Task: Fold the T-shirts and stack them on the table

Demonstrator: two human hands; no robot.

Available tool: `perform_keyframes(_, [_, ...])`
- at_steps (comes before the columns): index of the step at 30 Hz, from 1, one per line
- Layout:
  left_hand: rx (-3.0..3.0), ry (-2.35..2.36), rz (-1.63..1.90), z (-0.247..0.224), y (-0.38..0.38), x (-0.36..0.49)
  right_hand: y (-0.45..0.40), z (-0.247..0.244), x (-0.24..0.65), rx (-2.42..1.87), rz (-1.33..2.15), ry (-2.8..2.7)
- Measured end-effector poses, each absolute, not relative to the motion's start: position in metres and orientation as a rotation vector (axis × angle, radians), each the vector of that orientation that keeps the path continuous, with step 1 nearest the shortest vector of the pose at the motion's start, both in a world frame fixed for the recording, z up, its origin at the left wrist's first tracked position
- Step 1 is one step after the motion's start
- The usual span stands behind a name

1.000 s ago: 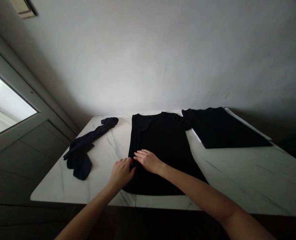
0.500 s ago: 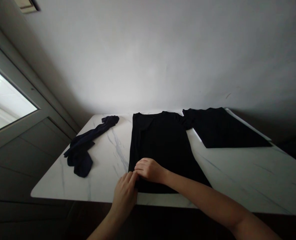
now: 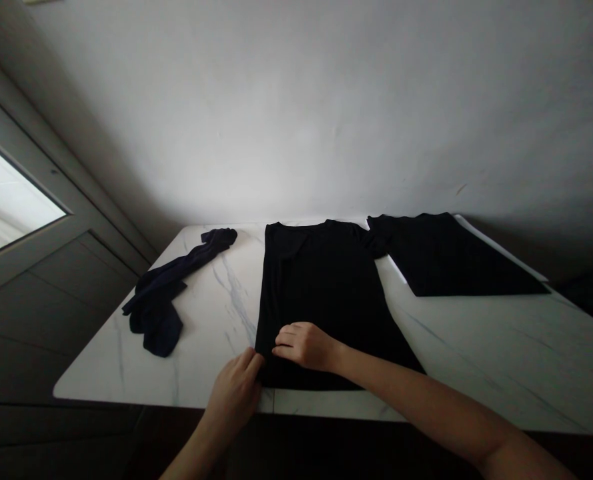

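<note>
Two bare hands work at the near end of a black fabric top with a wide neckline, which lies spread on a white, grey-veined, marble-patterned desk (image 3: 476, 360). The top (image 3: 333, 287) is in the middle, neckline towards a plain pale wall (image 3: 301, 120), hem just short of the front edge. The left hand (image 3: 235, 385) has bent fingers at the garment's lower left corner; the right hand (image 3: 306, 345) rests on the cloth just beside it, fingers curled. Whether either pinches the fabric, I cannot tell.

The step in hand looks like setting the left side edge straight near the hem. The next move seems to call for a sure hold on that edge, without wrinkling the flat middle.

To the right, a second black garment, laid flat, covers most of a thin white sheet or board (image 3: 499, 247); to the left lies a crumpled, dark navy strip of cloth (image 3: 156, 307).

The left thumb is hidden, and the right forearm covers part of the hem. Dim light swallows seams and fold lines in the black, and the arms are cut off below.
</note>
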State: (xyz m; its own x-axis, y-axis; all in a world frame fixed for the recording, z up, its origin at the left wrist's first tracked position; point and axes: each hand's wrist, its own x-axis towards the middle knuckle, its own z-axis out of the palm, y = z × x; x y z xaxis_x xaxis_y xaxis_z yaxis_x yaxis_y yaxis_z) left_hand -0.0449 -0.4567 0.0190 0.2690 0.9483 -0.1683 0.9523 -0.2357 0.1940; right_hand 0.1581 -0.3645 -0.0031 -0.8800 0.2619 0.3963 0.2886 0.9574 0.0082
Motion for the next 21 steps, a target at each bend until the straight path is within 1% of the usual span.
perform_keyframes(4, [2.365, 1.674, -0.22, 0.031, -0.455, -0.049, -0.36, 0.007, 0.162, -0.346, 0.075, -2.782])
perform_keyframes(7, [2.424, 1.58, -0.262, 0.046, -0.456, -0.053, -0.353, 0.016, 0.166, -0.285, 0.35, -2.794])
perform_keyframes(8, [2.438, 1.539, -0.246, 0.052, -0.455, -0.055, -0.348, 0.019, 0.167, -0.335, 0.441, -2.759])
perform_keyframes(10, [2.465, 1.462, -0.175, 0.062, -0.45, -0.057, -0.333, 0.025, 0.167, -0.667, 0.547, -2.62])
perform_keyframes(12, [2.514, 1.436, -0.069, 0.065, -0.439, -0.057, -0.309, 0.033, 0.165, -1.181, 0.568, -2.405])
perform_keyframes(14, [2.611, 1.452, 0.072, 0.058, -0.423, -0.055, -0.279, 0.041, 0.161, -1.621, 0.551, -2.183])
perform_keyframes(15, [2.671, 1.46, 0.152, 0.05, -0.415, -0.055, -0.263, 0.044, 0.158, -1.762, 0.541, -2.102])
perform_keyframes(18, [2.835, 1.407, 0.316, 0.019, -0.396, -0.057, -0.223, 0.049, 0.145, -1.993, 0.56, -1.954])
perform_keyframes(21, [2.913, 1.342, 0.28, -0.007, -0.389, -0.064, -0.201, 0.046, 0.129, -2.123, 0.635, -1.862])
